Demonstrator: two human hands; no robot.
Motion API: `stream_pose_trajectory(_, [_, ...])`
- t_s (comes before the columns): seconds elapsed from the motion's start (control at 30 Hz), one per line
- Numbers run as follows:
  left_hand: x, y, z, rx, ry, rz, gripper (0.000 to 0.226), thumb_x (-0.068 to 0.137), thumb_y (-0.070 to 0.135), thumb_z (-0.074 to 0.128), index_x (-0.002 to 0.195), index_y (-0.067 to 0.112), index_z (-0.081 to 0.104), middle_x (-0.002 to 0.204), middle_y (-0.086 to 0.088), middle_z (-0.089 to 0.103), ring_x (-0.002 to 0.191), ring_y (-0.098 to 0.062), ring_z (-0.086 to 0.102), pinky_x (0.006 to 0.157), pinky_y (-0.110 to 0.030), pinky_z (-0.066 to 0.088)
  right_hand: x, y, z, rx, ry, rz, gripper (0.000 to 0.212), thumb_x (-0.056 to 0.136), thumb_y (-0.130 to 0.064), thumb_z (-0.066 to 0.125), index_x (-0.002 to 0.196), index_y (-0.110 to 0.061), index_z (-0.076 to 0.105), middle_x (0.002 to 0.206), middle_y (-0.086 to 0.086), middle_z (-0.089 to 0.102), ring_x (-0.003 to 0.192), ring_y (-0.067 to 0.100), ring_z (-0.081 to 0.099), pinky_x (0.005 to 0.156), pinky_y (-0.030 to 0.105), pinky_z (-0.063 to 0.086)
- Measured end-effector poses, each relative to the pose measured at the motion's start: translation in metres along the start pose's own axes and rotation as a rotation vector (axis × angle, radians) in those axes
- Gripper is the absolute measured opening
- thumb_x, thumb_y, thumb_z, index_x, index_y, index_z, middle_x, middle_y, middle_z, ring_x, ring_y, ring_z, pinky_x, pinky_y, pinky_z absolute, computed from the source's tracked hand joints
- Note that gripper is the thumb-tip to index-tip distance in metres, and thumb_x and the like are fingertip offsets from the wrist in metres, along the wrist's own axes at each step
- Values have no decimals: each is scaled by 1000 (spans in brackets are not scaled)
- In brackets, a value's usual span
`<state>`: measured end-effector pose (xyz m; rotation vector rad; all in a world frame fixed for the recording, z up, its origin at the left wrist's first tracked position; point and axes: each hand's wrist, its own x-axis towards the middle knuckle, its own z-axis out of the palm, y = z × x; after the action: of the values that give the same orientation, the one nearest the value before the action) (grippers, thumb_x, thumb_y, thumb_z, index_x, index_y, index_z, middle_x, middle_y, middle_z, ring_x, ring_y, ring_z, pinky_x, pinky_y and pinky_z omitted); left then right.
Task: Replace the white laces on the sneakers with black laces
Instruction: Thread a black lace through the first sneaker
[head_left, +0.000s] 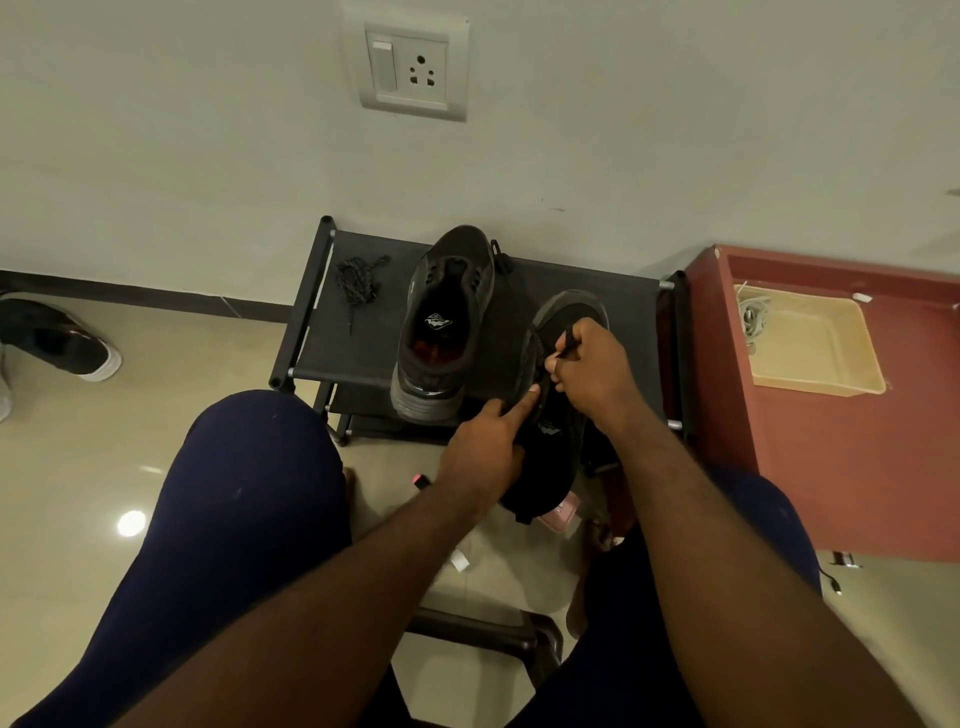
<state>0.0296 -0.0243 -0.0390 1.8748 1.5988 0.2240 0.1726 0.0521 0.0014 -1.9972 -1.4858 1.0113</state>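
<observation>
- Black lace (568, 340): your right hand (592, 369) pinches it just above the near sneaker (571, 312), likely to feed an eyelet.
- Your left hand (483, 447) grips that sneaker's side, forefinger pressed along it, judged to steady it at the rack (363, 358) edge.
- Second sneaker (447, 312) stands on the rack, apparently unlaced; the spare lace (356, 283) lies near it.
- Eyelets are hidden under your hands, so lacing progress is unreadable. The pale tangle (752, 317) in the tray (831, 387) may be white laces; unclear.
</observation>
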Motion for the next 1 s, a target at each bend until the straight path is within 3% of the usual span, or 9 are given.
stream_pose_trajectory(0.33, [0, 1, 4, 39, 6, -12, 74, 95, 14, 50, 156, 36, 15, 132, -10, 46, 106, -29, 57, 85, -36, 48, 5, -12, 2, -164, -55, -18, 21, 90, -5, 65, 88, -18, 48, 88, 10, 65, 84, 30, 67, 78, 53, 58])
stream_pose_trajectory(0.67, [0, -2, 3, 30, 16, 10, 76, 92, 14, 52, 156, 37, 17, 128, -11, 48, 102, -31, 59, 85, -40, 50, 0, -17, -2, -241, -50, -43, 21, 87, -2, 62, 99, -12, 48, 87, 9, 64, 83, 28, 63, 77, 45, 55])
stream_pose_trajectory(0.83, [-2, -4, 3, 10, 3, 10, 75, 93, 12, 51, 156, 39, 18, 133, -10, 46, 104, -30, 58, 88, -42, 52, 1, -20, -3, -214, -101, 59, 29, 86, 0, 65, 93, -20, 44, 91, 11, 65, 79, 26, 66, 71, 44, 60])
stream_pose_trajectory(0.93, [-4, -4, 5, 27, 10, 17, 75, 94, 13, 51, 155, 39, 18, 136, -9, 44, 105, -29, 58, 86, -40, 52, 2, -26, -6, -111, -165, 175, 28, 88, 4, 66, 99, -13, 47, 81, 13, 67, 63, 21, 65, 55, 32, 57])
stream_pose_trajectory(1.0, [-3, -5, 5, 47, 24, 20, 74, 94, 13, 51, 156, 37, 19, 136, -9, 45, 106, -30, 58, 86, -40, 52, 3, -28, -5, -124, -164, 195, 23, 88, 1, 71, 91, -11, 52, 73, 10, 68, 59, 20, 66, 58, 32, 58])
